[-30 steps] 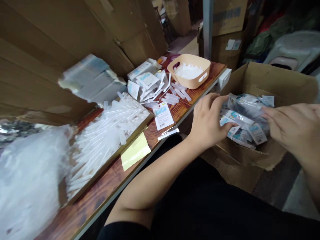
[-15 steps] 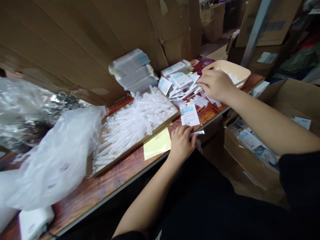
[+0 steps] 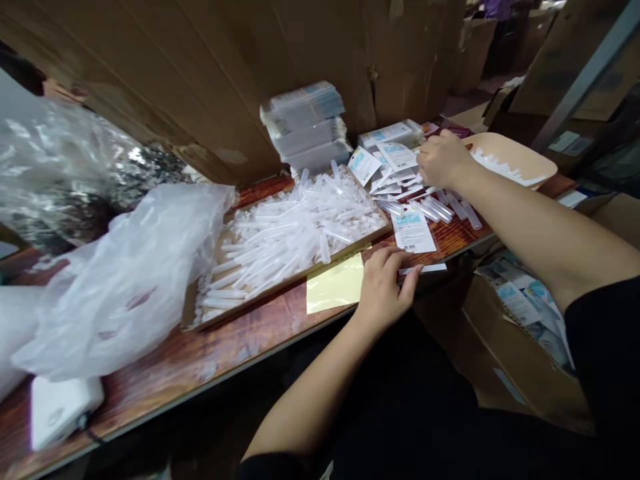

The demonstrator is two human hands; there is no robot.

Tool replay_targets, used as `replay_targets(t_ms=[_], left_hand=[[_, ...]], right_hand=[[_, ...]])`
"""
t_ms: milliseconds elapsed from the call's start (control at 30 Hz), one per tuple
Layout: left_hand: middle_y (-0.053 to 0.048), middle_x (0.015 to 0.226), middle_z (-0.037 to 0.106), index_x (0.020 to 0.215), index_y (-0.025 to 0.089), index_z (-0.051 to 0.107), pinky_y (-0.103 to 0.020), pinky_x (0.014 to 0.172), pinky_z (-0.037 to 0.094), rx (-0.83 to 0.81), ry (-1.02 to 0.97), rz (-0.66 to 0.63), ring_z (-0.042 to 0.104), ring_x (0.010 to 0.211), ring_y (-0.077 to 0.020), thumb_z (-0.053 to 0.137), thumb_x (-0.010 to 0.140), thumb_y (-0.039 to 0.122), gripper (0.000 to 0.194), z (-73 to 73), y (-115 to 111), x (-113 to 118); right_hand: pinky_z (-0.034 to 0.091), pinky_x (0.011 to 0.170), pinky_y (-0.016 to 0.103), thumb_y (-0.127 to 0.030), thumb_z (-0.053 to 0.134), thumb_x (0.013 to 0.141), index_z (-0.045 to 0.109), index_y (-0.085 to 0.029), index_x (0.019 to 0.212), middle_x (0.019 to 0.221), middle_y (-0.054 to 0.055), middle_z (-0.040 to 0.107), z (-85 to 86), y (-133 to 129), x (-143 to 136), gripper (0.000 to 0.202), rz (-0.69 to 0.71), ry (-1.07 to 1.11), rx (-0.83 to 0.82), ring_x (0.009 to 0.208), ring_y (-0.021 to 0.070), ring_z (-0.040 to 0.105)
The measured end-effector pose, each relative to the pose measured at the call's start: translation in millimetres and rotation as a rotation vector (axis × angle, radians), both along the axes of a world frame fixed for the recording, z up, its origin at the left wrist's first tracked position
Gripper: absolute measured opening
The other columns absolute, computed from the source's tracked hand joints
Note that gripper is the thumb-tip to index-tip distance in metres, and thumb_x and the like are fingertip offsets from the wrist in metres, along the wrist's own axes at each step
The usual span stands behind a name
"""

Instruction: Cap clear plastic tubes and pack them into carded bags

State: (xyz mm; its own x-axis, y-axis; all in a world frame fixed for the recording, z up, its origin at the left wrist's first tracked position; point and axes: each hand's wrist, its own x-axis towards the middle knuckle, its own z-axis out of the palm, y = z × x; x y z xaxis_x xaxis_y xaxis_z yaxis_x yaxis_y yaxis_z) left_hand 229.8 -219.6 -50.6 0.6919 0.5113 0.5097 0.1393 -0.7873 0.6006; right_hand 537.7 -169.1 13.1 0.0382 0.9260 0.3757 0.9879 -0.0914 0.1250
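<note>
My left hand (image 3: 384,285) rests at the table's front edge, thumb apart from the fingers. Its fingertips touch the lower end of a clear packet with a blue-and-white printed card (image 3: 414,231). Under the thumb a second white card (image 3: 425,269) juts over the edge. My right hand (image 3: 444,160) is closed, fingers curled down at the right side of a loose pile of printed packets (image 3: 395,159); whatever its fingertips hold is hidden. Several clear plastic tubes (image 3: 435,208) lie just below that hand. Left of the pile, a shallow cardboard tray (image 3: 300,275) holds many more translucent tubes (image 3: 285,233).
A beige tray (image 3: 543,163) with small white pieces stands at the right. Stacked packets (image 3: 307,127) rise behind the tubes. Yellow paper (image 3: 335,287) lies by the edge. A plastic bag (image 3: 130,280) and white device (image 3: 65,407) occupy the left; an open carton (image 3: 490,333) stands below right.
The view has shifted, so the table's things appear farther right. My left thumb has spread away from the fingers. My right hand stays by the packet pile, its fingers now more curled.
</note>
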Motion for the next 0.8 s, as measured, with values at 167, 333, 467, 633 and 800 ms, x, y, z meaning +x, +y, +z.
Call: replay_targets(t_ms=[167, 333, 467, 633, 800], left_hand=[[-0.01, 0.104, 0.076, 0.106, 0.018, 0.071, -0.042, 0.095, 0.053, -0.066, 0.045, -0.129, 0.071, 0.104, -0.0248, 0.062, 0.098, 0.03, 0.017, 13.8, -17.0, 1.4], [-0.01, 0.102, 0.078, 0.101, 0.021, 0.074, -0.041, 0.094, 0.053, -0.138, 0.035, -0.236, 0.072, 0.101, -0.0241, 0.063, 0.097, 0.03, 0.014, 30.7, -21.3, -7.5], [-0.008, 0.093, 0.077, 0.093, 0.02, 0.076, -0.033, 0.085, 0.054, -0.423, -0.121, -0.152, 0.071, 0.091, -0.0197, 0.066, 0.095, 0.03, 0.014, 43.6, -11.2, -14.6], [-0.006, 0.097, 0.079, 0.1, 0.018, 0.076, -0.027, 0.075, 0.055, -1.06, -0.295, -0.011, 0.076, 0.088, -0.0187, 0.082, 0.081, 0.044, 0.033, 43.5, -5.8, -19.0], [-0.011, 0.105, 0.08, 0.106, 0.016, 0.077, -0.027, 0.073, 0.056, -1.526, -0.229, -0.112, 0.079, 0.088, -0.0221, 0.093, 0.067, 0.05, 0.055, 29.1, -19.3, -20.8]], right_hand=[[0.039, 0.104, 0.058, -0.029, 0.052, 0.097, 0.071, -0.011, 0.084, 0.102, 0.02, 0.075, -6.8, 11.3, -4.8, 0.03, -0.009, 0.012, -0.063, 0.114, 0.0344, 0.062], [0.041, 0.103, 0.05, -0.029, 0.054, 0.096, 0.071, -0.014, 0.081, 0.086, 0.012, 0.073, 0.6, 26.0, -13.6, 0.028, -0.003, 0.06, -0.07, 0.102, 0.0259, 0.064], [0.042, 0.101, 0.051, -0.021, 0.043, 0.1, 0.068, -0.018, 0.078, 0.086, 0.012, 0.07, 28.8, 0.9, -34.5, 0.034, 0.007, 0.03, -0.023, 0.101, 0.0259, 0.061], [0.043, 0.083, 0.048, -0.019, 0.031, 0.104, 0.066, -0.022, 0.074, 0.08, 0.015, 0.064, 45.2, -83.5, -100.3, 0.046, 0.075, -0.067, -0.03, 0.083, 0.0258, 0.054], [0.034, 0.062, 0.043, -0.012, 0.039, 0.102, 0.074, -0.02, 0.082, 0.072, 0.012, 0.064, 4.9, -168.9, -161.6, 0.042, 0.223, -0.105, 0.013, 0.067, 0.0241, 0.047]])
